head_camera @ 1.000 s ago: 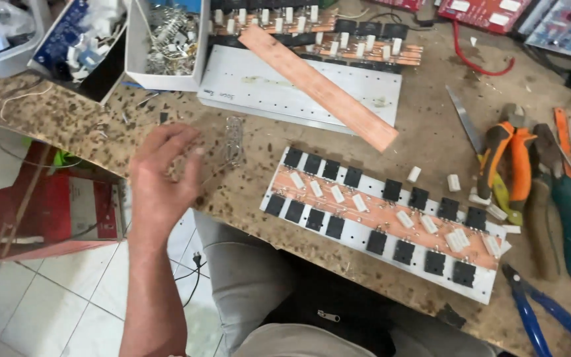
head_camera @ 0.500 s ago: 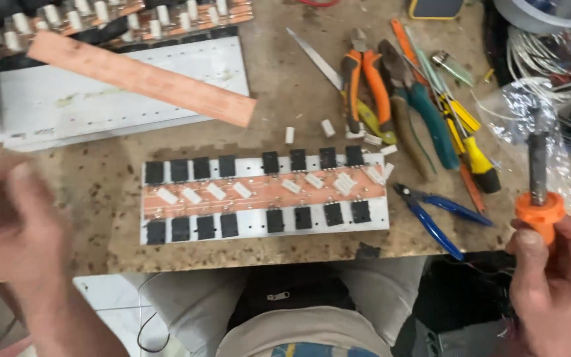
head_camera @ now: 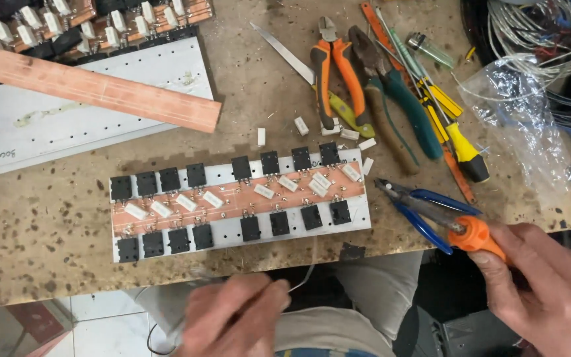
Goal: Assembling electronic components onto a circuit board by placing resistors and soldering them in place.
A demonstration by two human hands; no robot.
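My right hand [head_camera: 546,284] is clenched round the orange handle of a soldering iron [head_camera: 477,237], its tip just right of the long white plate carrying black transistors and a copper strip [head_camera: 239,201]. My left hand [head_camera: 232,324], blurred below that plate, seems to pinch a thin pale solder wire [head_camera: 302,281]. I judge the iron light and stiff, safe only at the handle; the wire soft, easily bent.

Speckled brown workbench [head_camera: 47,225], worn and scuffed. Directly on it: white plate [head_camera: 242,228] carrying a copper strip and black components, larger white panel [head_camera: 67,125] upper left, orange-handled pliers [head_camera: 338,73], green-handled pliers [head_camera: 398,99], yellow screwdriver [head_camera: 457,135], blue-handled cutters [head_camera: 431,208], clear plastic bag [head_camera: 523,125].
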